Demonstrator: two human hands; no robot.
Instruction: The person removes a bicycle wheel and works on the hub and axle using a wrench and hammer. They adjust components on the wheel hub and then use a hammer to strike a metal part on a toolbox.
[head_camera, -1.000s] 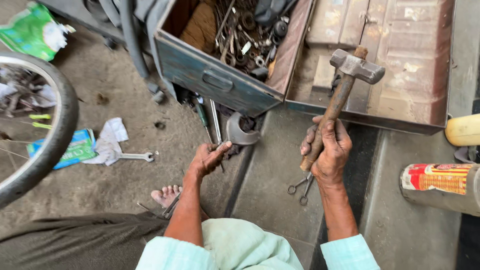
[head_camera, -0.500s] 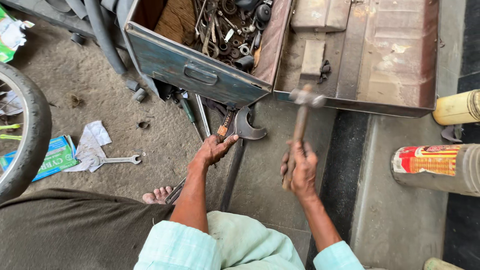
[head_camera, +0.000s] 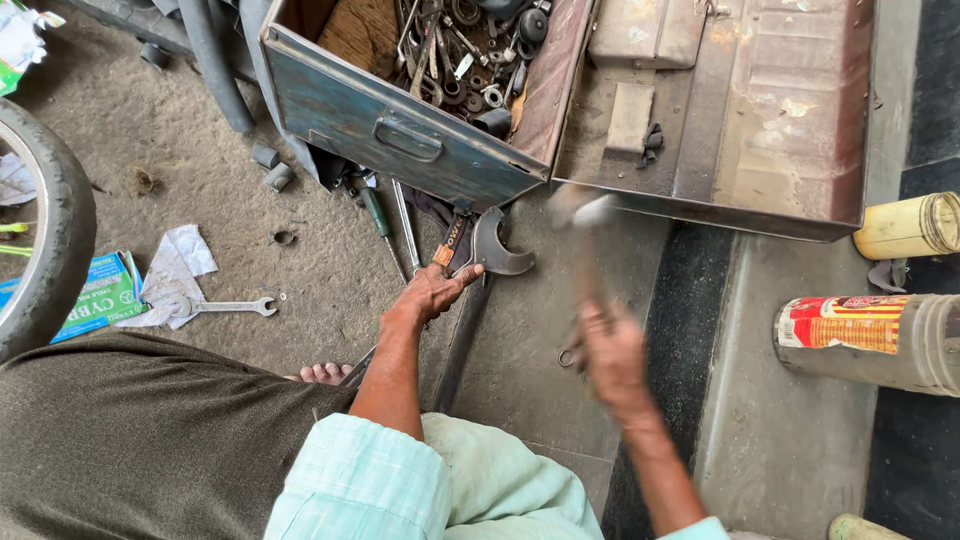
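On a gritty concrete floor, the left hand presses its fingers down on a large open-ended wrench lying flat just below the open blue toolbox. The right hand, blurred, is wrapped around a hammer beside it. A small spanner lies near a tyre.

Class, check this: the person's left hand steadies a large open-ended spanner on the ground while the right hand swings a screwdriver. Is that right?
Not quite. The right hand swings a hammer, blurred in motion, not a screwdriver. The left hand does rest on the large open-ended spanner, as the head view shows.
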